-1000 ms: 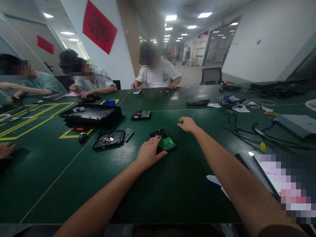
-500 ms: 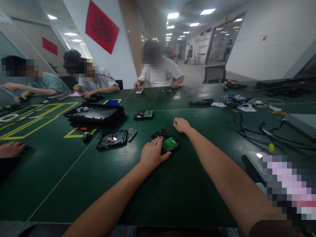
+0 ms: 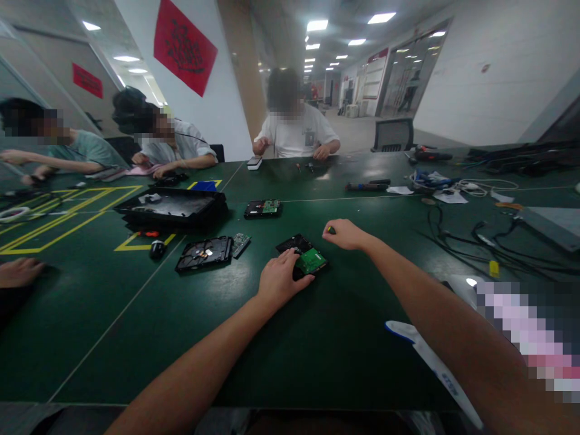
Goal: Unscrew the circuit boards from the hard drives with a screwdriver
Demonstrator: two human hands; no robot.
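My left hand (image 3: 281,275) rests over the near-left side of a hard drive (image 3: 312,261), thumb along the near edge and fingers across the top, gripping it against the table. The drive has a black body and a green circuit board facing up. Just beyond its right side, my right hand (image 3: 347,234) is closed around a small black-and-yellow tool (image 3: 332,230); only one end shows, apart from the drive. To the left lies an opened black drive casing (image 3: 205,254) beside a loose circuit board (image 3: 240,245). Another hard drive (image 3: 263,208) lies farther back.
A black tray (image 3: 174,208) stands at left, near a black mouse-like object (image 3: 157,249). Black cables (image 3: 480,241) and a grey metal box (image 3: 553,226) lie at right. A white-and-blue strip (image 3: 435,362) lies under my right forearm. Co-workers sit across the table (image 3: 158,338).
My right hand has shifted slightly right, away from the drive, and the tool's end shows more clearly. The white-and-blue strip has come into view. My left hand stays on the drive.
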